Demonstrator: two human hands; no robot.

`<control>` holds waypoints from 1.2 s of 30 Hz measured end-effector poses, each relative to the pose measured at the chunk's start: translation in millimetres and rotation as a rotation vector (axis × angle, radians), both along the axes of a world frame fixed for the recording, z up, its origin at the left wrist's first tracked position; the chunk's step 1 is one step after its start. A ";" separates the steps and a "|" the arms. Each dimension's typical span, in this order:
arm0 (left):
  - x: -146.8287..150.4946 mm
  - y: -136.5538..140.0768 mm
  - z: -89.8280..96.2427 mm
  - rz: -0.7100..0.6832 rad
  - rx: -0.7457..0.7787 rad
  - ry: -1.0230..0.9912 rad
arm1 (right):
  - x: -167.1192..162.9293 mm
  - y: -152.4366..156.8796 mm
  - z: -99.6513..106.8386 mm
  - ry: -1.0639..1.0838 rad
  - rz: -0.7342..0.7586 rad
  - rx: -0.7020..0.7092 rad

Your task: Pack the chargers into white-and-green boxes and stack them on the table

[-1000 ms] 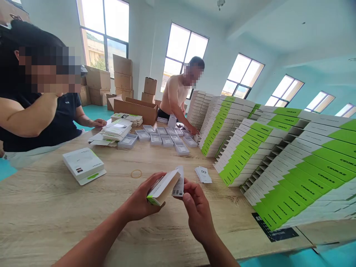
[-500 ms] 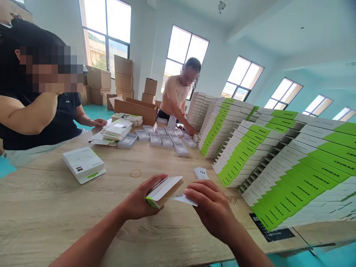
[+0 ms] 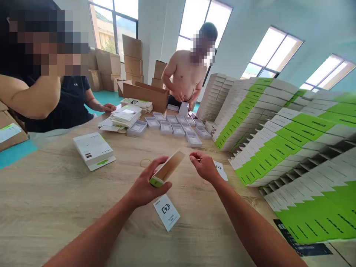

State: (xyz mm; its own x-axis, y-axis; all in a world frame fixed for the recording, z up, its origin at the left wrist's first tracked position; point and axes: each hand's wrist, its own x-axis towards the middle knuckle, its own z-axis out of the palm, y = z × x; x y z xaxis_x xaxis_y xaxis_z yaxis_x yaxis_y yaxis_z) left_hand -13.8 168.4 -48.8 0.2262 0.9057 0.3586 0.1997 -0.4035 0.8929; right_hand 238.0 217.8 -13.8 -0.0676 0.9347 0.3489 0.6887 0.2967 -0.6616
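The person's left hand (image 3: 144,187) is wrapped around a small white box (image 3: 166,171) with a green end. It holds the box up off the wooden table (image 3: 50,207), tilted, with the far end higher. The right hand (image 3: 205,167) is just beside the box but not touching it. Its fingers are curled in a little, and I think it holds nothing, though the fingertips are hard to see.

A white card (image 3: 166,211) with a black battery mark lies flat on the table, right under the left hand. Another white card (image 3: 221,170) lies past the right hand, partly hidden by it. A rubber band (image 3: 145,162) sits on the table near the box.

To the right, tall rows of white and green boxes (image 3: 292,148) lean in stacks. A flat white pack (image 3: 94,149) lies to the left. Farther back there are small open trays (image 3: 178,128) in rows.

Two other people are at the far side of the table. One in a dark shirt rests a hand (image 3: 109,107) on the table. The other stands behind the trays.
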 end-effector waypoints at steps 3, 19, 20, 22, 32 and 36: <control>1.0 4.0 -3.4 0.083 -0.020 -0.010 | -11.1 -64.5 -18.7 -0.077 0.253 -0.013; -2.1 -3.3 -4.5 -0.362 0.117 0.114 | -23.4 -177.3 3.5 -0.440 0.558 0.627; -1.5 -3.4 -4.4 -0.369 0.120 0.101 | -16.6 -175.0 21.2 -0.454 0.507 0.646; -0.7 -3.1 -4.4 -0.366 0.144 0.100 | -8.4 -168.4 48.9 -0.512 0.415 0.664; 0.3 -1.2 -8.4 -0.314 0.178 0.098 | -30.0 -122.4 58.9 -0.771 0.474 0.816; -1.2 -0.3 -3.4 -0.344 0.115 0.042 | -30.1 -116.7 62.8 -0.741 0.566 0.783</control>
